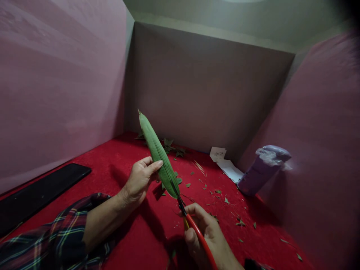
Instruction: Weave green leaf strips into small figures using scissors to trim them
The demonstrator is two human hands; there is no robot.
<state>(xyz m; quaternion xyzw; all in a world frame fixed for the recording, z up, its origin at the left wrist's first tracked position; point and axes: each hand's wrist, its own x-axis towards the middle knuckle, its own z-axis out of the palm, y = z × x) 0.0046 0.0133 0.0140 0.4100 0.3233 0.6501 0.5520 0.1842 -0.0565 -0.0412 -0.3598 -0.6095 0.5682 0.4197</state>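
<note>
A long green leaf (157,150) with ribbed veins is pinched between the thumb and fingers of my left hand (139,178), its pointed tip up and to the left. My right hand (206,232) grips red-handled scissors (197,228), some yellow showing on the inner side of the handle. The dark blades meet the leaf's lower end; whether they are open or closed there I cannot tell. Below and behind the leaf, small green leaf pieces (178,180) lie on the red cloth (157,232).
Leafy sprigs (171,146) lie by the back wall. Thin sticks (199,168), white papers (229,168) and a purple plastic-wrapped package (260,172) are toward the right. Leaf scraps (226,200) are scattered on the cloth. A long black flat object (45,191) lies at left. Pink walls flank both sides.
</note>
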